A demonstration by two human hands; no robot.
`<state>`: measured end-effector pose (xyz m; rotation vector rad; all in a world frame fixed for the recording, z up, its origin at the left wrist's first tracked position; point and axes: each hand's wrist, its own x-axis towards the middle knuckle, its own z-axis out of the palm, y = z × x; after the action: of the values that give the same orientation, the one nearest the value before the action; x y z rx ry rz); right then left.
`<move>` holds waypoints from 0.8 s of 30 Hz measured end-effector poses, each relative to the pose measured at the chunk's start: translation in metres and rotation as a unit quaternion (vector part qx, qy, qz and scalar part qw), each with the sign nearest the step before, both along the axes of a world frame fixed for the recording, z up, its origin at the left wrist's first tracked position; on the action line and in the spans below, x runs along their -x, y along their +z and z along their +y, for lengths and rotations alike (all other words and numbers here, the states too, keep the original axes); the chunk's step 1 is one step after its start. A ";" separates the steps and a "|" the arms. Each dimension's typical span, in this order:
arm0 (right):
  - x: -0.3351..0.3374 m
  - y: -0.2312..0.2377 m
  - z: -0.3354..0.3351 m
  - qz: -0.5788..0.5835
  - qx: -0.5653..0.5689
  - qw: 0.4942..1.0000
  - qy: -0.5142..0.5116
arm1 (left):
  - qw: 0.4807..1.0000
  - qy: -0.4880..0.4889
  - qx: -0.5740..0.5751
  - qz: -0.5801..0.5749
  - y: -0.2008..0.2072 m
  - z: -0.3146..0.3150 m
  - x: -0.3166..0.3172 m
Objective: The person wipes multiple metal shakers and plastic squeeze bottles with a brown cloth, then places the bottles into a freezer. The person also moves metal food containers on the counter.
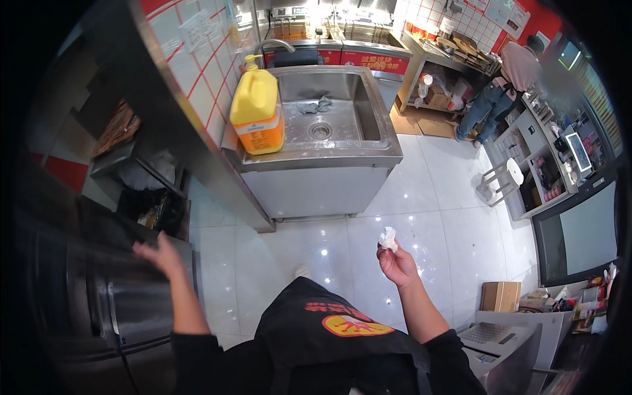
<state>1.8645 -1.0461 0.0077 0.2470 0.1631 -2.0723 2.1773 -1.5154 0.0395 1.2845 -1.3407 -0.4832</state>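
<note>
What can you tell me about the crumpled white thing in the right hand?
The crumpled white wad looks like thin paper, perhaps tissue, bunched into a small, uneven lump. It is held at the fingertips of the right hand, above the pale tiled floor, touching nothing else. Its underside is partly hidden.

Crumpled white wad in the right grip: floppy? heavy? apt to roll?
The white wad is probably soft and squashable, given its creased, paper-like look. Likely light: the right grip appears to hold it in a small pinch. Its lumpy shape suggests it would hardly roll.
</note>
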 end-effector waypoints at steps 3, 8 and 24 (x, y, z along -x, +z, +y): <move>0.064 0.000 -0.011 0.016 -0.009 1.000 -0.008 | 0.989 0.131 0.071 0.020 -0.002 -0.009 -0.073; 0.185 0.025 -0.054 0.071 -0.032 0.997 -0.026 | 0.899 0.436 -0.036 0.023 0.001 -0.050 -0.039; 0.534 0.031 -0.104 0.064 -0.019 0.998 -0.006 | 0.876 -0.175 0.436 0.114 0.115 0.016 0.498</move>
<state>1.3306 -1.1506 0.0391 0.1394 0.2792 -2.0996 1.6792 -1.4993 0.1543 0.2305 -1.3469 -0.2033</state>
